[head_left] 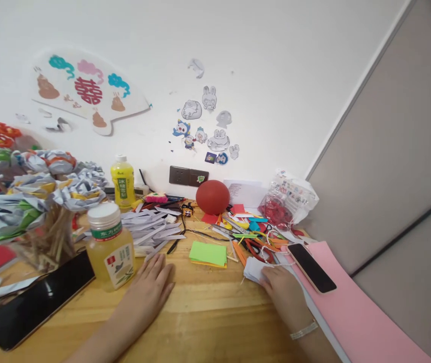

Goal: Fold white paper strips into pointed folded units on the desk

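My left hand (150,285) lies flat on the wooden table (200,312) with its fingers stretched out. A wide bottle of yellow drink (102,254) stands just to its left, and a heap of white paper strips (149,229) lies beyond the fingertips. At the right, my right hand (285,292) has its fingers curled on a small stack of white paper slips (255,268); some of the fingertips are hidden. Between the hands, farther back, rests a pad of green paper slips (208,252) with yellow-orange ones underneath.
A dark phone (312,268) lies on pink sheets (359,297) at the right. Scissors, coloured scraps and a red balloon (212,197) fill the back. Left are paper flowers (7,217), a black tablet-like slab (41,302) and a second yellow bottle (122,184).
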Demonstrator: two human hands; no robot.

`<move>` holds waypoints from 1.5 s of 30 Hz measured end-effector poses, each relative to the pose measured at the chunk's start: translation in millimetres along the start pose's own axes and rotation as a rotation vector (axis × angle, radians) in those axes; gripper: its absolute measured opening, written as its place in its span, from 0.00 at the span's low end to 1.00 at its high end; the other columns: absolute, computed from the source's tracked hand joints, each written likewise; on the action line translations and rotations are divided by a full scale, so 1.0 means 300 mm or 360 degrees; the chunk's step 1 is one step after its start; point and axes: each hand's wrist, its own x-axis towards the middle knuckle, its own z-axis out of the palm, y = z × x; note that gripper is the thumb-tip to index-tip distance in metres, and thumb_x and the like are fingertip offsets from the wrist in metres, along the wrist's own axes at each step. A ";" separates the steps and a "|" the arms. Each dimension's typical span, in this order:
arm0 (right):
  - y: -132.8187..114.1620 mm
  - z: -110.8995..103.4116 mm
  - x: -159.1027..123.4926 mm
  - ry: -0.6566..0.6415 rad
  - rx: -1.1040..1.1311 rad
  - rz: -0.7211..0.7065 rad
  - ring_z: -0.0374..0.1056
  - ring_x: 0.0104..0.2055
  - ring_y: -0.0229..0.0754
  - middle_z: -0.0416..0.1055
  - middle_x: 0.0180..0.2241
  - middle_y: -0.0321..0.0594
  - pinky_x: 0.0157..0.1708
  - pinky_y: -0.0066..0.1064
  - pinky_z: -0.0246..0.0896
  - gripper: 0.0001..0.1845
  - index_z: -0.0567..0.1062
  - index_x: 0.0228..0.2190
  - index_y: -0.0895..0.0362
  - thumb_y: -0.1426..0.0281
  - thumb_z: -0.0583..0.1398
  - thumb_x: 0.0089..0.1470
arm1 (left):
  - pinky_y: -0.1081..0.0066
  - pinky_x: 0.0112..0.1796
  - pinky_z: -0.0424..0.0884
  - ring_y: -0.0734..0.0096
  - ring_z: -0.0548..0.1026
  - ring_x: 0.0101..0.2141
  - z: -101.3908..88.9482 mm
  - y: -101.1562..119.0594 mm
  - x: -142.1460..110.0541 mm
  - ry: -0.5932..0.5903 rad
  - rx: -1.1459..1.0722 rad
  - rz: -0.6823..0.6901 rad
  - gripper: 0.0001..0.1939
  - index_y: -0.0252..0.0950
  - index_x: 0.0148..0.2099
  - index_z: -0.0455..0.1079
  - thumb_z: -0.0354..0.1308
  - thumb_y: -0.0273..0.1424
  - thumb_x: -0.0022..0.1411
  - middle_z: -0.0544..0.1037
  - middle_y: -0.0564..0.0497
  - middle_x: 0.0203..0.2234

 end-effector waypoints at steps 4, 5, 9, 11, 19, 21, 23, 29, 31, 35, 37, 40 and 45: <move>0.007 0.040 -0.020 0.0127 0.0100 -0.0067 0.70 0.40 0.47 0.75 0.39 0.46 0.40 0.35 0.62 0.10 0.76 0.33 0.58 0.79 0.55 0.54 | 0.54 0.51 0.64 0.53 0.66 0.53 0.000 -0.002 0.001 -0.0001 0.0014 0.0024 0.18 0.34 0.49 0.70 0.48 0.36 0.60 0.71 0.39 0.51; 0.012 0.050 -0.023 0.0152 0.0120 -0.0081 0.70 0.40 0.47 0.75 0.38 0.46 0.41 0.35 0.62 0.11 0.76 0.33 0.58 0.80 0.55 0.55 | 0.54 0.51 0.64 0.52 0.66 0.53 -0.001 -0.002 0.003 -0.0005 0.0015 0.0031 0.18 0.34 0.49 0.70 0.48 0.36 0.60 0.71 0.38 0.51; 0.026 0.053 -0.027 0.0298 0.0166 -0.0059 0.71 0.36 0.47 0.75 0.32 0.46 0.36 0.35 0.63 0.15 0.74 0.32 0.59 0.80 0.49 0.58 | 0.52 0.51 0.64 0.49 0.67 0.53 -0.004 -0.004 0.009 -0.0020 0.0039 0.0047 0.18 0.32 0.48 0.71 0.48 0.35 0.60 0.71 0.35 0.50; 0.013 0.026 -0.027 0.0472 0.0183 -0.0064 0.70 0.35 0.47 0.74 0.32 0.47 0.35 0.36 0.62 0.16 0.73 0.33 0.59 0.78 0.46 0.60 | 0.51 0.50 0.64 0.48 0.68 0.52 -0.010 -0.001 0.011 -0.0025 0.0068 0.0060 0.18 0.31 0.47 0.71 0.49 0.35 0.60 0.71 0.34 0.50; -0.285 -0.027 -0.081 0.0696 0.0273 -0.0752 0.64 0.27 0.44 0.70 0.24 0.43 0.27 0.35 0.55 0.19 0.72 0.30 0.58 0.78 0.43 0.62 | 0.61 0.48 0.67 0.56 0.72 0.48 -0.176 0.193 -0.019 0.0055 -0.0104 0.0441 0.25 0.34 0.56 0.62 0.54 0.39 0.59 0.73 0.41 0.50; -0.358 0.009 -0.100 0.0666 0.0289 -0.0869 0.60 0.23 0.42 0.67 0.21 0.41 0.22 0.34 0.49 0.20 0.71 0.26 0.58 0.78 0.44 0.61 | 0.64 0.43 0.69 0.58 0.75 0.41 -0.195 0.252 -0.036 -0.0025 -0.0222 0.0585 0.21 0.35 0.50 0.67 0.58 0.40 0.56 0.77 0.45 0.43; -0.396 0.041 -0.112 0.0675 0.0368 -0.0929 0.58 0.21 0.41 0.65 0.19 0.39 0.20 0.33 0.47 0.20 0.69 0.23 0.58 0.79 0.44 0.60 | 0.70 0.34 0.68 0.67 0.74 0.29 -0.184 0.284 -0.050 -0.0103 -0.0304 0.0635 0.04 0.38 0.32 0.70 0.59 0.33 0.57 0.79 0.52 0.29; -0.348 0.017 -0.103 0.0294 0.0773 -0.0846 0.65 0.31 0.39 0.72 0.30 0.39 0.30 0.29 0.58 0.11 0.72 0.30 0.57 0.76 0.51 0.60 | 0.71 0.27 0.61 0.69 0.69 0.24 -0.168 0.278 -0.050 -0.0064 -0.0231 0.0632 0.12 0.37 0.24 0.64 0.54 0.22 0.60 0.73 0.55 0.21; -0.327 -0.010 -0.096 0.0076 0.0970 -0.0747 0.66 0.36 0.38 0.73 0.33 0.37 0.36 0.27 0.60 0.08 0.72 0.32 0.56 0.75 0.54 0.58 | 0.69 0.29 0.62 0.67 0.70 0.26 -0.189 0.291 -0.054 -0.0065 -0.0210 0.0616 0.10 0.37 0.26 0.65 0.53 0.23 0.61 0.74 0.53 0.23; -0.322 -0.028 -0.083 -0.0130 0.1174 -0.0500 0.66 0.38 0.37 0.72 0.34 0.37 0.40 0.27 0.59 0.08 0.72 0.28 0.56 0.77 0.56 0.56 | 0.65 0.35 0.65 0.63 0.71 0.30 -0.193 0.353 -0.100 -0.0091 -0.0163 0.0761 0.04 0.37 0.34 0.70 0.54 0.26 0.60 0.76 0.49 0.26; -0.327 -0.024 -0.074 -0.0188 0.1196 -0.0394 0.66 0.37 0.38 0.71 0.34 0.37 0.38 0.28 0.59 0.07 0.72 0.27 0.57 0.77 0.57 0.54 | 0.65 0.36 0.66 0.61 0.72 0.33 -0.169 0.378 -0.129 -0.0130 -0.0103 0.0789 0.05 0.36 0.36 0.72 0.54 0.27 0.59 0.78 0.47 0.27; -0.332 -0.021 -0.055 -0.0295 0.1207 -0.0310 0.66 0.36 0.39 0.70 0.34 0.37 0.37 0.28 0.58 0.06 0.73 0.28 0.57 0.78 0.58 0.52 | 0.61 0.41 0.66 0.54 0.72 0.44 -0.133 0.389 -0.154 -0.0232 -0.0048 0.0719 0.10 0.33 0.42 0.74 0.55 0.30 0.59 0.78 0.40 0.39; -0.331 -0.031 -0.018 -0.0390 0.1190 -0.0263 0.65 0.37 0.40 0.70 0.34 0.38 0.37 0.28 0.58 0.05 0.73 0.30 0.57 0.78 0.58 0.52 | 0.60 0.44 0.67 0.50 0.70 0.49 -0.118 0.378 -0.155 -0.0200 -0.0055 0.0642 0.15 0.32 0.47 0.73 0.53 0.31 0.61 0.75 0.38 0.47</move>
